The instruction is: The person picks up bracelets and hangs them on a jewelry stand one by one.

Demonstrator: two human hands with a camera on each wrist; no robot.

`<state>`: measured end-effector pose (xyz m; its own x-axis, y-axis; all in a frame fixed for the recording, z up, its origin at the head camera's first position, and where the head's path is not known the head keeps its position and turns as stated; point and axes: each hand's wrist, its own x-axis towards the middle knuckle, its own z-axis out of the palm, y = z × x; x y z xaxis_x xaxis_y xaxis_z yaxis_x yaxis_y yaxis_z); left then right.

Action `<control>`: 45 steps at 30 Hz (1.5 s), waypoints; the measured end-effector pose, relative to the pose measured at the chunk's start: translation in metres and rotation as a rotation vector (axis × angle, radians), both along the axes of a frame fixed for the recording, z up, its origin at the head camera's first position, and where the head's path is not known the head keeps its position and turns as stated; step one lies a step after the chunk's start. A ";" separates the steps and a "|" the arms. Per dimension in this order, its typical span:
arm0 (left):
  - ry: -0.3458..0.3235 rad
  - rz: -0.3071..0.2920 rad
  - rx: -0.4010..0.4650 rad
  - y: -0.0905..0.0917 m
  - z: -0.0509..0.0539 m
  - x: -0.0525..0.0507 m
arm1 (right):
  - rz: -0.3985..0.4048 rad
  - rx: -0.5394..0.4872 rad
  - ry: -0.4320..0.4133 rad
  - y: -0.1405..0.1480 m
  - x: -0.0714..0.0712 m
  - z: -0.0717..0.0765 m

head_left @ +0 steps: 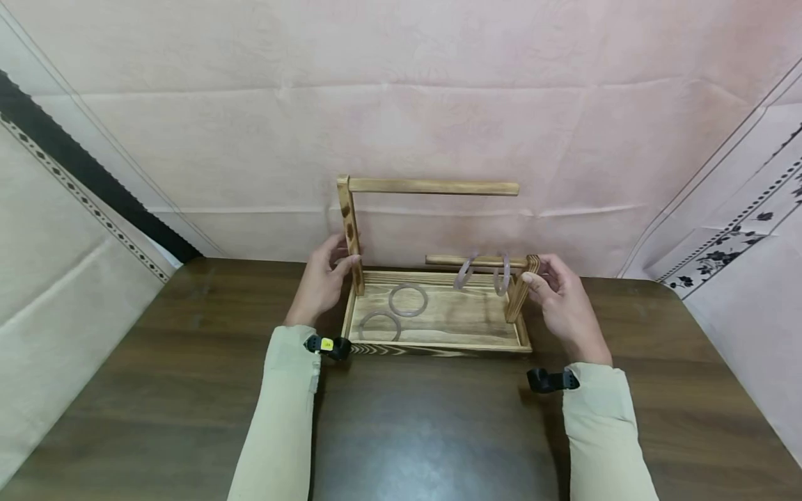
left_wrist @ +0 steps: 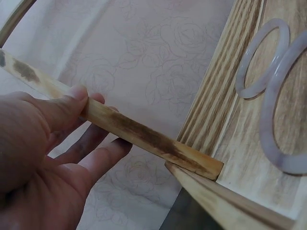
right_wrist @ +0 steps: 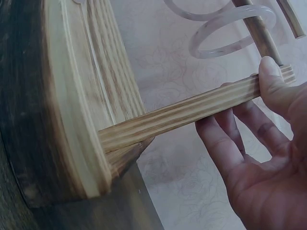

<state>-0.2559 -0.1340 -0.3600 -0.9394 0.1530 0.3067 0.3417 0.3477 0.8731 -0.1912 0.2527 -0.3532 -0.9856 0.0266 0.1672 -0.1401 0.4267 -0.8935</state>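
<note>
Brown table [head_left: 401,424]: wooden stand [head_left: 466,319] near its far edge. My left hand [head_left: 322,282] pinches the tall post [head_left: 348,219], my right hand [head_left: 562,304] the short post [head_left: 517,300]; level handling should keep hung bangles [head_left: 506,275] on.

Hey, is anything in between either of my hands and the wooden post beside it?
Nothing visible is: your left hand holds the tall post directly, your right hand the short post. The loose bangles lie in the tray; the hanging bangles circle the lower bar, clear of your right grip.
</note>
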 end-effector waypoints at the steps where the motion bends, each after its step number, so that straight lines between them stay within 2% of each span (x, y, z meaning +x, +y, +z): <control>1: -0.002 -0.007 0.002 0.000 0.000 -0.001 | -0.008 0.006 0.009 0.000 0.001 0.000; 4: -0.007 -0.021 0.004 0.000 -0.001 -0.002 | -0.017 -0.003 0.040 0.000 0.002 0.000; 10: -0.042 -0.043 0.010 -0.004 0.002 0.004 | -0.010 -0.006 0.067 -0.001 0.002 -0.003; 15: -0.054 -0.043 0.003 -0.003 0.001 0.002 | -0.025 0.075 0.066 -0.001 0.005 0.002; 20: -0.056 -0.035 0.013 -0.002 0.001 0.002 | -0.045 0.214 0.127 -0.003 0.010 0.014; 25: -0.045 -0.031 0.002 -0.002 0.001 0.002 | -0.055 0.261 0.237 -0.008 0.014 0.028; 30: -0.050 -0.029 0.011 0.000 0.002 0.002 | -0.059 0.314 0.292 -0.016 0.020 0.042; 36: -0.040 -0.031 0.008 0.001 0.003 0.003 | -0.011 0.395 0.364 -0.025 0.024 0.053; 45: -0.049 -0.025 0.003 0.000 0.001 0.002 | 0.073 0.499 0.382 -0.039 0.027 0.061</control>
<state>-0.2544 -0.1337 -0.3588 -0.9493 0.1753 0.2608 0.3068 0.3369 0.8902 -0.1645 0.2137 -0.2921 -0.8501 -0.2106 0.4826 -0.4544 0.7564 -0.4705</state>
